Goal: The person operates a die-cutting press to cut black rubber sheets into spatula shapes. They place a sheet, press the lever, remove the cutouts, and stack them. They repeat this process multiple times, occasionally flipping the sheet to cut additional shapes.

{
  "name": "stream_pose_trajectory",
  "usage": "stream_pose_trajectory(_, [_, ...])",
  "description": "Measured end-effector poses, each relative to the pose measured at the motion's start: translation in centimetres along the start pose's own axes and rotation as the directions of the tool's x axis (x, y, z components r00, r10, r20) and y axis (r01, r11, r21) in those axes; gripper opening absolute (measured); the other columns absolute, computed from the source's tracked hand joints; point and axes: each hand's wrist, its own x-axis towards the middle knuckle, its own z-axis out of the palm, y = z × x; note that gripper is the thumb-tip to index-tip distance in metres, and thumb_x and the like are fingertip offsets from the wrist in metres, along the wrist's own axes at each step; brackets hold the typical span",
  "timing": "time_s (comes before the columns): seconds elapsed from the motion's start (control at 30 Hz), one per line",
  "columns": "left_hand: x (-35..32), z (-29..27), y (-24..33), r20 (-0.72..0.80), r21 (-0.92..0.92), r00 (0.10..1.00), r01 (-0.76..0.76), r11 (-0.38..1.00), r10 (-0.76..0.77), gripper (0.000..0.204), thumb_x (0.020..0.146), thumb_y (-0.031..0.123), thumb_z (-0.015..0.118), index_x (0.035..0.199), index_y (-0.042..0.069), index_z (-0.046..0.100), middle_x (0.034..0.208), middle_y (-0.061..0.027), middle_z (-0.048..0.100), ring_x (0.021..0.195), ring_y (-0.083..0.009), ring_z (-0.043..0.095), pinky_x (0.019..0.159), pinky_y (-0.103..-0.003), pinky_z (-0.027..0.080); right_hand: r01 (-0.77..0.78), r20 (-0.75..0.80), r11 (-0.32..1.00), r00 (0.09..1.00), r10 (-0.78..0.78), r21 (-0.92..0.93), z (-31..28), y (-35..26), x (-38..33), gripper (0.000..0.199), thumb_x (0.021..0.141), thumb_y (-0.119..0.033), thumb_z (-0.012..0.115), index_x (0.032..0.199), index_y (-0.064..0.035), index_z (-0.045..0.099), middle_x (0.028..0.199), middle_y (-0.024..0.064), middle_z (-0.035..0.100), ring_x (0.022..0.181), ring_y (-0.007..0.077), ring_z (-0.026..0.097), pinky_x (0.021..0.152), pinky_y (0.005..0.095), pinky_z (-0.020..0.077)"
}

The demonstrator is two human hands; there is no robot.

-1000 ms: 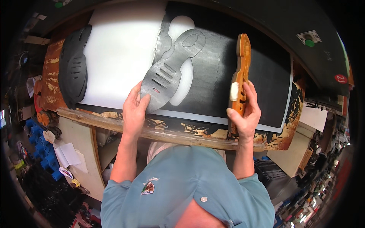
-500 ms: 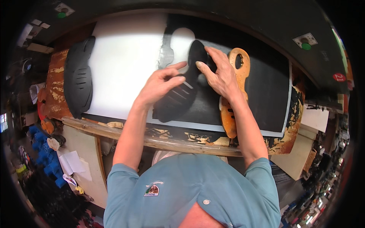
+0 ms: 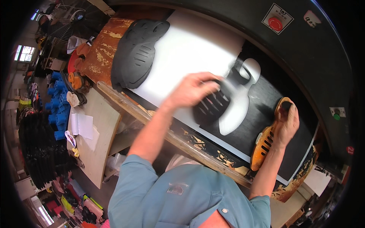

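Observation:
My left hand [image 3: 192,91], smeared by motion, grips a black slotted cut-out [image 3: 213,108] of sheet material by its upper end and carries it over the white board [image 3: 190,49]. To its right, a shoe-sole-like gap [image 3: 237,106] in the black sheet [image 3: 253,127] lets white show through. My right hand [image 3: 287,123] is closed at the upper end of the orange cutting die [image 3: 261,150], with a small dark piece [image 3: 286,106] between its fingertips. The fingers partly hide the die's rounded end. At the left lies a stack of matching black cut-outs [image 3: 135,62].
A wooden rail [image 3: 142,119] runs along the worktable's near edge. Beyond the table stands a dark machine body with a red push button [image 3: 275,23] and a green button [image 3: 337,113]. Blue plastic parts [image 3: 57,102] and a bench with an open notebook [image 3: 82,125] are at the left.
My left hand has lifted the black cut-out away from the sheet and moved it left, baring the white gap. My right hand has shifted right onto the die. The view has turned.

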Motion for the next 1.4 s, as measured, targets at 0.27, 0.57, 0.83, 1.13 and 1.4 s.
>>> stream_pose_trajectory(0.27, [0.2, -23.5, 2.2, -0.519, 0.843, 0.746, 0.365, 0.394, 0.419, 0.041, 0.101, 0.022, 0.070, 0.137, 0.001, 0.072, 0.143, -0.0223, 0.069, 0.135, -0.0367, 0.063, 0.117, -0.044, 0.047, -0.021, -0.275, 0.566, 0.888, -0.367, -0.824, -16.6, -3.3, -2.3, 0.039, 0.117, -0.029, 0.055, 0.139, -0.0003, 0.069, 0.118, 0.0122, 0.076, 0.104, 0.0205, 0.073, 0.094, 0.0327, 0.0571])
stream_pose_trajectory(0.57, [3.2, -3.1, -3.3, -0.113, 0.751, 0.892, -0.211, 0.625, 0.437, 0.043, 0.109, 0.020, 0.066, 0.149, 0.007, 0.066, 0.150, -0.0159, 0.067, 0.144, -0.0289, 0.060, 0.122, -0.042, 0.045, -0.035, 0.036, 0.584, 0.993, 0.110, -0.811, -7.0, -3.4, -13.5, 0.103, 0.080, -0.030, 0.092, 0.165, -0.0022, 0.041, 0.165, 0.0279, 0.043, 0.151, 0.0402, 0.046, 0.123, 0.0531, 0.0409])
stream_pose_trajectory(0.83, [2.8, 19.9, -6.3, 0.435, 0.835, 0.847, -0.506, 0.216, 0.304, 0.063, 0.100, 0.026, 0.073, 0.152, -0.005, 0.056, 0.166, -0.0268, 0.045, 0.157, -0.0435, 0.041, 0.133, -0.057, 0.023, 0.184, 0.143, 0.365, 0.980, -0.139, -0.913, -3.4, -2.0, -12.9, 0.087, 0.064, -0.022, 0.091, 0.143, 0.0021, 0.066, 0.157, 0.0349, 0.047, 0.130, 0.0492, 0.054, 0.111, 0.0543, 0.0471])
stream_pose_trajectory(1.13, [-1.3, 12.0, -6.7, 0.264, 0.712, 0.838, -0.503, 0.490, 0.477, 0.058, 0.094, 0.003, 0.076, 0.147, -0.005, 0.055, 0.155, -0.0267, 0.056, 0.150, -0.0482, 0.048, 0.125, -0.059, 0.038, 0.275, 0.202, 0.441, 0.957, -0.206, -0.854, 0.9, -0.5, -9.1, 0.082, 0.062, -0.024, 0.090, 0.137, 0.0025, 0.070, 0.152, 0.0406, 0.049, 0.125, 0.0500, 0.056, 0.107, 0.0526, 0.0506])
stream_pose_trajectory(1.4, [-1.4, 12.9, -7.5, 0.211, 0.717, 0.838, -0.483, 0.503, 0.503, 0.056, 0.094, 0.002, 0.075, 0.146, -0.004, 0.055, 0.150, -0.0237, 0.061, 0.148, -0.0475, 0.051, 0.125, -0.060, 0.038, 0.320, 0.252, 0.299, 0.936, -0.246, -0.899, 3.9, 2.1, -7.6, 0.077, 0.064, -0.019, 0.087, 0.137, -0.0011, 0.070, 0.152, 0.0393, 0.045, 0.126, 0.0539, 0.052, 0.106, 0.0574, 0.0494])
